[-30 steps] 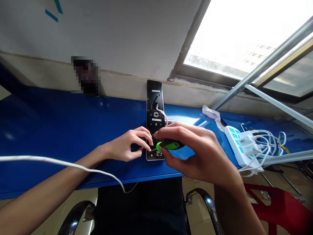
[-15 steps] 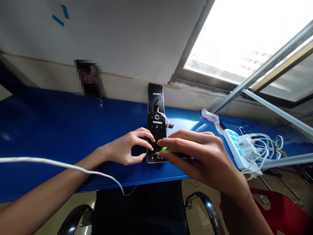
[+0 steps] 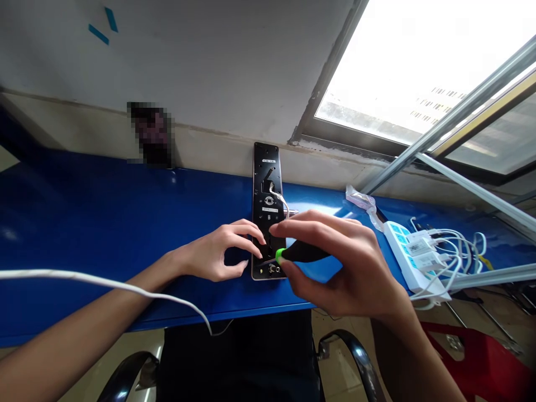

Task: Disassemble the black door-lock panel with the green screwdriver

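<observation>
Green-handled screwdriver [image 3: 304, 252] held over a black door-lock backplate [image 3: 268, 184]
Right hand [image 3: 339, 268] closes around the handle, its thin shaft angled to the plate's lower end. Left hand [image 3: 218, 255] curves loosely, fingertips [image 3: 258, 239] on the plate, which lies on the blue tabletop [image 3: 125, 223]. White power strip [image 3: 408, 257] sits off right.

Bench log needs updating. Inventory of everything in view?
door lock panel: 1, black, on bench by wall
screwdriver: 1, black and green, at panel's lower end
bench: 1, blue, along wall
power strip: 1, white and blue, bench right
plug adapters: about 3, white, in strip
plastic bag: 1, translucent, beside strip
cable: 1, white, across foreground
window: 1, grey frame, upper right
chair: 1, black, below bench
stool: 1, red, floor right
left hand: 1, on panel
right hand: 1, gripping screwdriver
</observation>
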{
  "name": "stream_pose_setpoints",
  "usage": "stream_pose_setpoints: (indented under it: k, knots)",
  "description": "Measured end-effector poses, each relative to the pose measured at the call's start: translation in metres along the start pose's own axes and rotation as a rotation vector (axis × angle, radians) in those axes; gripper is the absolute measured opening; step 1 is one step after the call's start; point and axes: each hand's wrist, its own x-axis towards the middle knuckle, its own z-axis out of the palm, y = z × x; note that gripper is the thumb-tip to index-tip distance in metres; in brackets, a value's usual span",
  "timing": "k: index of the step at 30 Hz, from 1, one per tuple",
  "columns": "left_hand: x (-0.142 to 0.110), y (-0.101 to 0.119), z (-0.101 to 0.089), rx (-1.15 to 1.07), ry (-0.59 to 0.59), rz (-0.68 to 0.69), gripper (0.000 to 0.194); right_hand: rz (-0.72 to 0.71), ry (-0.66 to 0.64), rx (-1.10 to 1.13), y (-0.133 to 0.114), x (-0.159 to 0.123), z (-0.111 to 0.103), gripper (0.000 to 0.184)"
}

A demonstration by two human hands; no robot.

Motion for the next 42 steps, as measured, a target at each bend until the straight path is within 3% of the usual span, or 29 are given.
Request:
stream_pose_setpoints:
  k: [3,7,11,16,20,25,30,34,39,42]
  knots:
    - [0.0004,0.0005,-0.0018,-0.006,-0.006,-0.005,0.035,0.001,0.014,-0.028,0.0008,-0.0004,-0.0008,0.033]
    - [0.0002,0.0004,-0.004,-0.01,0.002,-0.003,0.037,0.016,0.0,0.037,0.002,-0.0022,-0.0024,0.055]
    - [0.0001,-0.0019,-0.0048,-0.007,-0.007,0.008,0.037,0.002,0.012,0.006,0.0033,-0.0035,-0.0031,0.029]
    - [0.0012,-0.0036,-0.0048,-0.018,-0.004,0.031,0.035,0.01,-0.003,0.042,0.0026,-0.004,-0.0035,0.056]
    - [0.0025,-0.0032,-0.0051,-0.005,-0.005,0.039,0.034,0.012,0.014,-0.006,0.0029,-0.0047,-0.0045,0.029]
    - [0.0021,-0.0027,-0.0054,-0.015,-0.001,0.038,0.034,0.005,0.019,0.044,0.0037,-0.0058,-0.0031,0.055]
    - [0.002,-0.0023,-0.0053,-0.017,-0.007,0.036,0.033,0.009,0.041,0.008,0.0042,-0.0061,-0.0013,0.031]
    - [0.0032,-0.003,-0.0054,-0.033,0.002,0.047,0.034,0.014,0.046,0.037,0.0032,-0.0055,-0.0012,0.05]
    - [0.0035,-0.0025,-0.0058,-0.025,-0.021,0.019,0.034,0.009,0.048,0.004,0.0034,-0.005,-0.0013,0.036]
    - [0.0039,-0.0018,-0.0054,-0.038,-0.007,0.024,0.034,0.014,0.034,0.042,0.0035,-0.0054,-0.0011,0.05]
